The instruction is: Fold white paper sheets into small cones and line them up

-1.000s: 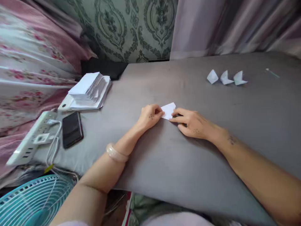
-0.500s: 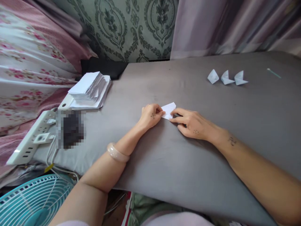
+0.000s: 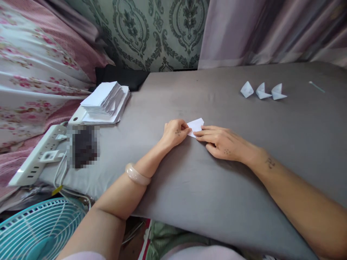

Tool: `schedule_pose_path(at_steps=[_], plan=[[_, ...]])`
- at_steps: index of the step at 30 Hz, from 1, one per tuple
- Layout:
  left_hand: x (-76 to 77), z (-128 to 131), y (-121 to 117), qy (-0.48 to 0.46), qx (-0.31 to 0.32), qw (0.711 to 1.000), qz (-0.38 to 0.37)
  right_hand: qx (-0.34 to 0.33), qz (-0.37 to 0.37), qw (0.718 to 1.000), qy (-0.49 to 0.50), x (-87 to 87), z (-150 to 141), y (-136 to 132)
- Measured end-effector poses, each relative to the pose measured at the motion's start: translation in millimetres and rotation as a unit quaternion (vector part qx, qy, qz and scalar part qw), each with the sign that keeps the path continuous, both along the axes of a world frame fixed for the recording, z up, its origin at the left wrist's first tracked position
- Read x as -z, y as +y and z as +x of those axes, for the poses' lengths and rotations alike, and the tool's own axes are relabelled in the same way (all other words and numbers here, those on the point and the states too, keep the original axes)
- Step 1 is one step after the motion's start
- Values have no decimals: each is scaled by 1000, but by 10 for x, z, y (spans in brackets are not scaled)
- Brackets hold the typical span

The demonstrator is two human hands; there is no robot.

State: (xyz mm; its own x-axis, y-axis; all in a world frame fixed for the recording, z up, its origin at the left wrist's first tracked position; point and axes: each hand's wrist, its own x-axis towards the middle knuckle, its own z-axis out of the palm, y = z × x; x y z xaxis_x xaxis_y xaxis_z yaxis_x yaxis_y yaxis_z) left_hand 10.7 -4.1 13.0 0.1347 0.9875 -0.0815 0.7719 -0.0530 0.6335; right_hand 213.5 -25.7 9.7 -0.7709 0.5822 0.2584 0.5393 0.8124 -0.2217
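A small white folded paper (image 3: 195, 126) lies flat on the grey table (image 3: 189, 187), near its middle. My left hand (image 3: 175, 132) is curled closed, pinching the paper's left end against the surface. My right hand (image 3: 221, 143) lies just right of it, its fingers pressed together on the paper's lower right edge. A pale bangle (image 3: 137, 175) sits on my left wrist. Three folded white paper shapes (image 3: 262, 91) stand in a row at the far right of the table.
A stack of white paper sheets (image 3: 105, 103) rests at the table's left edge, with a blurred dark flat object (image 3: 82, 146) and a white power strip (image 3: 38, 155) in front of it. A teal fan (image 3: 40, 231) stands below left. Curtains hang behind.
My right fingers have slid slightly left along the paper's lower edge. The left hand stays pinched on the paper's left end.
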Motion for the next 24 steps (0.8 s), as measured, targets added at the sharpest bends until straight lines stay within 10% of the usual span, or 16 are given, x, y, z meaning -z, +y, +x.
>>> schedule_pose_path(at_steps=[24], plan=[[49,-14,19,40,33,998,34,8,-40,999,6,-31,-42,20]])
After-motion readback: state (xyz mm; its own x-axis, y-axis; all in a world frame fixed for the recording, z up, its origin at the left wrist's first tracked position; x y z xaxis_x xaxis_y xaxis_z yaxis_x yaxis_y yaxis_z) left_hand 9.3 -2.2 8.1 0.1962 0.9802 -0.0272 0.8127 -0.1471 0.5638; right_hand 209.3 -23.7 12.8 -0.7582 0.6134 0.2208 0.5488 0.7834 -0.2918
